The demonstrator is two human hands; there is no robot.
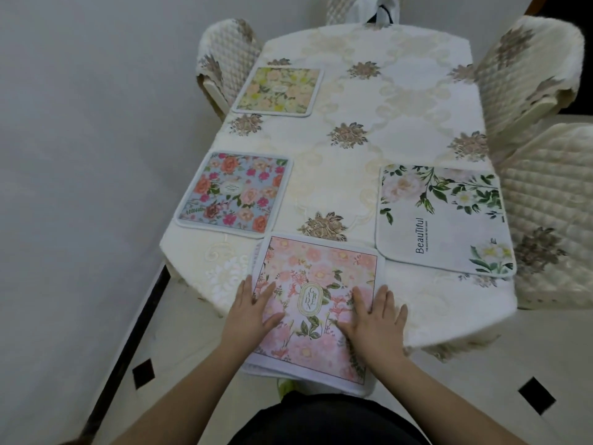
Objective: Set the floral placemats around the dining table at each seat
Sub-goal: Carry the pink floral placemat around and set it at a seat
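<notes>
A pink floral placemat (316, 274) lies at the near end of the dining table (401, 101), overhanging the front edge. My left hand (253, 311) rests flat on its left side and my right hand (373, 319) lies flat on its right side, fingers straight. A blue floral placemat (236, 194) lies at the near left seat. A yellow-green floral placemat (279, 90) sits at the far left seat. A white placemat with green leaves and the word "Beautiful" (442, 216) lies at the near right seat.
Quilted cream chairs stand at the far left (224, 59), far right (529, 65) and near right (555, 203). A white bag (378, 11) hangs at the far end. A wall runs along the left; tiled floor with black diamonds lies below.
</notes>
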